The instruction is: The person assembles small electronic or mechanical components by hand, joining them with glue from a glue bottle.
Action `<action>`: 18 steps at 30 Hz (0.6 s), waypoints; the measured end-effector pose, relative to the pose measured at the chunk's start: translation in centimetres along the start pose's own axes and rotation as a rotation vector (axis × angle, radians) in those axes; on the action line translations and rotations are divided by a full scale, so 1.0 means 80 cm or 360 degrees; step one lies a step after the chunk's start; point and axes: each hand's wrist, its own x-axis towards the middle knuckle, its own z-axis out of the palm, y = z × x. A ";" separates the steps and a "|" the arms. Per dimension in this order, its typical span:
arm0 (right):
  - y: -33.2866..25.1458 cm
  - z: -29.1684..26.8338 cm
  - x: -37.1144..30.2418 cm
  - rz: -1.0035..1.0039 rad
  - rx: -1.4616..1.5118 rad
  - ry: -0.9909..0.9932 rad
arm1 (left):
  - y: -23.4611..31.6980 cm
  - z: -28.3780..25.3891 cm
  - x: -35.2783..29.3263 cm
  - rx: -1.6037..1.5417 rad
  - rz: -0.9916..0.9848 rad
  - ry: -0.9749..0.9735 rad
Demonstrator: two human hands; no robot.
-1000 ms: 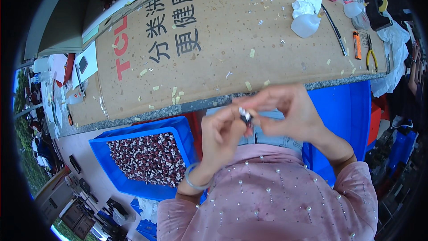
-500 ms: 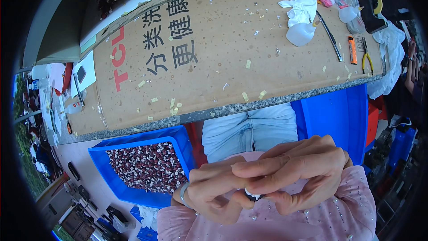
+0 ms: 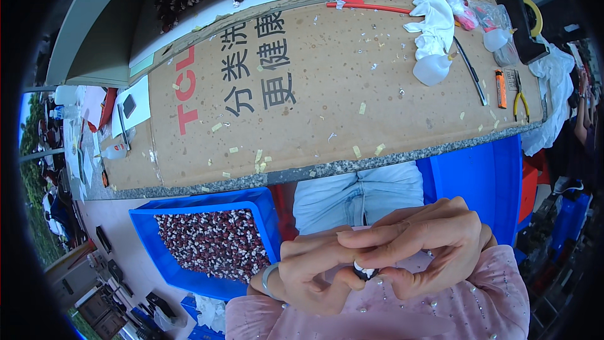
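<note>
In front of my chest, a small dark and white piece (image 3: 365,271) is held between both hands. My left hand (image 3: 314,272), with a silver bangle at the wrist, is closed, its thumb and index finger at the piece's left side. From the other side my right hand (image 3: 434,247) pinches it, the thumb below and the fingers over the top. My fingers hide part of the piece, so its exact kind cannot be told. To the left of my lap, a blue bin (image 3: 141,230) is filled with many small dark red and white pieces (image 3: 214,242).
A cardboard-covered table (image 3: 314,94) with a stone edge lies ahead. On it are a white squeeze bottle (image 3: 432,69), a white cloth (image 3: 434,22), a black pen-like tool (image 3: 470,70), pliers (image 3: 521,97) and a tape dispenser (image 3: 525,25). Another blue bin (image 3: 475,173) stands right of my lap.
The view has shifted a little, so the table and bin appear lower and farther right. Both hands keep nearly the same grip on the small piece.
</note>
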 end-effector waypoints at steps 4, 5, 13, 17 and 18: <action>-0.005 -0.003 0.003 0.0038 -0.0094 -0.0009 | 0.003 -0.005 0.003 -0.0023 -0.0053 -0.0111; -0.005 -0.003 0.004 -0.0009 -0.0110 -0.0020 | 0.002 -0.009 0.004 0.0008 -0.0057 -0.0170; 0.005 -0.013 0.003 0.0243 -0.0046 -0.0010 | -0.014 -0.004 0.005 -0.0205 -0.0142 -0.0234; 0.004 -0.014 0.001 0.0250 -0.0065 0.0009 | -0.012 -0.001 0.006 -0.0209 -0.0190 -0.0243; 0.005 -0.015 0.002 0.0247 -0.0089 0.0004 | -0.012 -0.001 0.006 -0.0197 -0.0199 -0.0237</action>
